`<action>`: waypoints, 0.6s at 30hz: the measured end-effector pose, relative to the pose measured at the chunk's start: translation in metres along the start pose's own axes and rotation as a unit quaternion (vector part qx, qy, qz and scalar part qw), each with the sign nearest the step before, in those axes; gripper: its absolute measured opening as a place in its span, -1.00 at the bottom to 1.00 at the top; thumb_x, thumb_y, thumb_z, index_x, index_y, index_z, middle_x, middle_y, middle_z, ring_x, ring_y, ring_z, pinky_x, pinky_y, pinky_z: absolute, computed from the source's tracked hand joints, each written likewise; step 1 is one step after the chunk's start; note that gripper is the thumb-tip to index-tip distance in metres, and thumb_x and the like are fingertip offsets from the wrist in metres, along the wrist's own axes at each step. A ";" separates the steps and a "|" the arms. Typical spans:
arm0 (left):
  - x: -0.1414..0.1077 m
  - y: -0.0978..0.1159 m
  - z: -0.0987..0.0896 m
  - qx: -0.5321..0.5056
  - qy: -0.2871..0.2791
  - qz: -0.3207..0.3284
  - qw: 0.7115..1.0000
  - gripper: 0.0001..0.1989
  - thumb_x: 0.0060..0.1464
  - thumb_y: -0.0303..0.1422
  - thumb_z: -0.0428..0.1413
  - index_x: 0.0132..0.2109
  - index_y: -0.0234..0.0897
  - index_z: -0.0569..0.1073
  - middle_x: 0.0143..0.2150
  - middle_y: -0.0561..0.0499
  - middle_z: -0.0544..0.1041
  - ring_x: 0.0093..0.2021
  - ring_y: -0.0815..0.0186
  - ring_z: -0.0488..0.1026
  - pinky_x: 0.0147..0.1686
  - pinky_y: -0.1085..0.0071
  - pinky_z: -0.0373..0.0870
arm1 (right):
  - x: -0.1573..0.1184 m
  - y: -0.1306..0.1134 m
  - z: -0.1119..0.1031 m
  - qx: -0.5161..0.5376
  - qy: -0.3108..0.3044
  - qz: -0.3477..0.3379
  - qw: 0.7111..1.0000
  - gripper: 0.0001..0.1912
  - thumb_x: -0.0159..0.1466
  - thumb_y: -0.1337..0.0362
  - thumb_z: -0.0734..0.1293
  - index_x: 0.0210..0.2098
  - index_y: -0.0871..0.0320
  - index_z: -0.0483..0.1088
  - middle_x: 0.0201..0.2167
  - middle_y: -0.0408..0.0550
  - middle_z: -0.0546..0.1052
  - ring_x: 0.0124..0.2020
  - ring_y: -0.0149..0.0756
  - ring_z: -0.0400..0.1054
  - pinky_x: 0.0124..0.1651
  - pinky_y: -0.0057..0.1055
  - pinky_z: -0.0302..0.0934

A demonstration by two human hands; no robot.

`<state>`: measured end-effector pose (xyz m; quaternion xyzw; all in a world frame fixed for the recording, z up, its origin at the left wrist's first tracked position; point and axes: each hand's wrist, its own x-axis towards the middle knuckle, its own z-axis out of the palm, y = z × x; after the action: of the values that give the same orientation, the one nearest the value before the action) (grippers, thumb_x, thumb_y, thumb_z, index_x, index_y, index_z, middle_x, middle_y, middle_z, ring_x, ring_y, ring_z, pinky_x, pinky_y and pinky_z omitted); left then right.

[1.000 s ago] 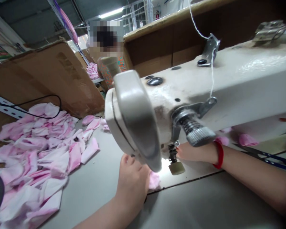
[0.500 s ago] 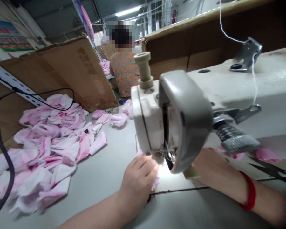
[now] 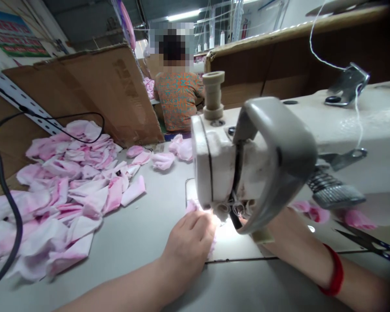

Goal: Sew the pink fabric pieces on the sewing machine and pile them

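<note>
Fabric, pink and gathered (image 3: 191, 206), is being covered by the left hand (image 3: 190, 236) at the left edge of the brightly lit plate (image 3: 237, 245), just beside the sewing machine head (image 3: 221, 169). It is being touched from above by bent fingers lying close together, seemingly so that it is being kept flat and steady near the needle area; whether it is also being pinched underneath cannot be told. The right hand (image 3: 281, 227) is being partly hidden by the grey guard (image 3: 289, 147); its fingers are being screened from sight, so whether anything is being grasped cannot be told. It is being held low on the right of the head, perhaps so that the work area is being reached from both sides. White thread (image 3: 359, 117) is being led over the machine arm through a metal guide (image 3: 347, 84), probably to be kept untangled. Scissors (image 3: 370, 242) are being left on the near right, presumably for easy reach, beside a pink bundle (image 3: 360, 219). On the left, a loose fabric pile (image 3: 74, 182) is being kept clear of the plate, apparently for working room, and is being backed by a cardboard panel (image 3: 84, 95). Farther off, a co-worker (image 3: 178, 97) is being seen from behind.
</note>
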<state>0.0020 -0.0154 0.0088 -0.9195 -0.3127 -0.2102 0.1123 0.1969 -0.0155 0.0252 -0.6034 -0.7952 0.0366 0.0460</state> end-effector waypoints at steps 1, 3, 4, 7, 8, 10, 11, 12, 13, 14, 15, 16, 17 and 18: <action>0.001 0.000 0.000 -0.006 0.006 0.003 1.000 -0.78 0.08 -0.54 -0.15 -0.18 -0.41 0.34 -0.25 -0.09 0.41 -0.22 0.25 0.33 -0.21 0.28 0.32 | -0.001 0.000 -0.001 -0.003 0.000 -0.006 1.000 -0.67 0.18 0.26 0.08 -0.60 0.13 0.36 -0.61 -0.07 0.43 -0.53 -0.29 0.28 -0.51 -0.41 -0.07; 0.001 0.000 -0.002 -0.016 0.014 0.006 1.000 -0.77 0.07 -0.54 -0.16 -0.20 -0.42 0.35 -0.29 -0.08 0.43 -0.23 0.24 0.34 -0.21 0.27 0.33 | -0.002 0.000 -0.001 -0.004 0.005 -0.015 1.000 -0.68 0.18 0.29 0.08 -0.58 0.13 0.37 -0.60 -0.05 0.43 -0.49 -0.27 0.29 -0.48 -0.40 -0.05; 0.002 0.001 -0.002 -0.015 0.016 0.006 1.000 -0.76 0.07 -0.54 -0.18 -0.22 -0.42 0.36 -0.32 -0.08 0.43 -0.25 0.23 0.35 -0.23 0.27 0.33 | -0.002 0.000 -0.001 -0.003 0.010 -0.016 1.000 -0.69 0.18 0.29 0.08 -0.57 0.13 0.38 -0.60 -0.05 0.43 -0.48 -0.26 0.30 -0.47 -0.40 -0.03; 0.003 0.001 -0.001 0.000 0.024 0.008 1.000 -0.74 0.06 -0.56 -0.21 -0.23 -0.43 0.36 -0.35 -0.09 0.43 -0.29 0.23 0.36 -0.28 0.29 0.34 | -0.003 0.000 0.000 0.004 0.028 0.000 1.000 -0.68 0.18 0.27 0.09 -0.59 0.13 0.37 -0.61 -0.04 0.43 -0.47 -0.26 0.30 -0.44 -0.40 0.01; 0.003 0.001 0.000 0.008 0.024 0.007 1.000 -0.74 0.05 -0.57 -0.20 -0.23 -0.43 0.36 -0.35 -0.10 0.43 -0.30 0.23 0.36 -0.28 0.29 0.34 | -0.003 0.000 0.001 0.002 0.029 0.007 1.000 -0.67 0.18 0.26 0.10 -0.61 0.13 0.36 -0.61 -0.04 0.43 -0.48 -0.26 0.30 -0.43 -0.40 0.02; 0.004 0.001 0.002 0.030 0.016 -0.001 0.999 -0.75 0.03 -0.57 -0.18 -0.25 -0.41 0.37 -0.35 -0.10 0.43 -0.32 0.23 0.36 -0.27 0.27 0.33 | -0.002 0.000 0.002 -0.003 0.026 0.013 1.000 -0.68 0.17 0.29 0.11 -0.63 0.14 0.35 -0.61 -0.04 0.43 -0.47 -0.24 0.31 -0.43 -0.39 0.03; 0.004 0.001 0.003 0.043 0.011 -0.005 0.999 -0.75 0.02 -0.58 -0.18 -0.26 -0.40 0.37 -0.35 -0.09 0.43 -0.32 0.22 0.35 -0.27 0.25 0.32 | -0.002 -0.001 0.002 -0.004 0.025 0.011 1.000 -0.69 0.16 0.31 0.11 -0.63 0.14 0.36 -0.60 -0.04 0.44 -0.46 -0.24 0.31 -0.43 -0.40 0.03; 0.005 0.001 0.003 0.051 0.008 -0.007 0.999 -0.76 0.02 -0.58 -0.18 -0.28 -0.39 0.37 -0.35 -0.09 0.43 -0.34 0.23 0.35 -0.26 0.25 0.31 | -0.002 -0.001 0.001 -0.005 0.027 0.010 1.000 -0.71 0.16 0.32 0.11 -0.60 0.14 0.37 -0.59 -0.04 0.44 -0.46 -0.25 0.31 -0.44 -0.40 0.03; 0.005 0.001 0.003 0.055 0.008 -0.005 0.998 -0.75 0.02 -0.58 -0.18 -0.29 -0.39 0.37 -0.36 -0.09 0.42 -0.35 0.24 0.35 -0.26 0.25 0.31 | -0.002 -0.001 0.000 -0.005 0.031 0.009 0.999 -0.73 0.16 0.32 0.11 -0.56 0.13 0.38 -0.58 -0.04 0.45 -0.47 -0.26 0.31 -0.45 -0.41 0.03; 0.005 0.001 0.002 0.054 0.015 -0.002 0.998 -0.75 0.02 -0.58 -0.19 -0.30 -0.39 0.37 -0.37 -0.08 0.42 -0.36 0.26 0.35 -0.26 0.26 0.31 | -0.002 -0.001 -0.002 -0.006 0.032 0.006 0.999 -0.74 0.15 0.33 0.11 -0.52 0.13 0.39 -0.56 -0.04 0.46 -0.48 -0.27 0.31 -0.47 -0.42 0.02; 0.005 0.001 0.002 0.047 0.023 0.001 0.999 -0.75 0.03 -0.58 -0.19 -0.31 -0.39 0.37 -0.37 -0.08 0.42 -0.36 0.27 0.34 -0.26 0.27 0.30 | -0.002 -0.001 -0.004 -0.008 0.029 0.006 1.000 -0.75 0.15 0.33 0.10 -0.48 0.12 0.40 -0.54 -0.04 0.46 -0.49 -0.28 0.31 -0.49 -0.43 0.02; 0.005 0.000 0.001 0.037 0.035 0.002 0.999 -0.76 0.04 -0.57 -0.18 -0.31 -0.39 0.37 -0.38 -0.07 0.42 -0.35 0.28 0.34 -0.25 0.29 0.30 | -0.002 0.000 -0.007 -0.009 0.021 0.007 1.000 -0.75 0.15 0.33 0.10 -0.47 0.12 0.39 -0.54 -0.04 0.46 -0.51 -0.29 0.31 -0.51 -0.43 0.00; 0.004 -0.001 0.001 0.024 0.042 -0.001 0.999 -0.78 0.05 -0.56 -0.17 -0.31 -0.39 0.37 -0.38 -0.07 0.42 -0.34 0.29 0.34 -0.23 0.30 0.29 | -0.002 0.000 -0.009 -0.008 0.008 0.009 1.000 -0.74 0.15 0.33 0.10 -0.49 0.12 0.39 -0.56 -0.05 0.46 -0.53 -0.29 0.31 -0.54 -0.44 -0.02; 0.004 -0.002 0.001 0.009 0.039 -0.008 0.999 -0.79 0.06 -0.55 -0.16 -0.30 -0.38 0.37 -0.38 -0.05 0.42 -0.32 0.30 0.34 -0.21 0.32 0.28 | -0.002 0.001 -0.012 -0.004 -0.007 0.014 1.000 -0.73 0.16 0.32 0.10 -0.54 0.12 0.38 -0.59 -0.06 0.45 -0.54 -0.30 0.31 -0.56 -0.45 -0.05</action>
<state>0.0039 -0.0115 0.0097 -0.9071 -0.3168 -0.2442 0.1308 0.1996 -0.0170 0.0371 -0.6146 -0.7870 0.0381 0.0378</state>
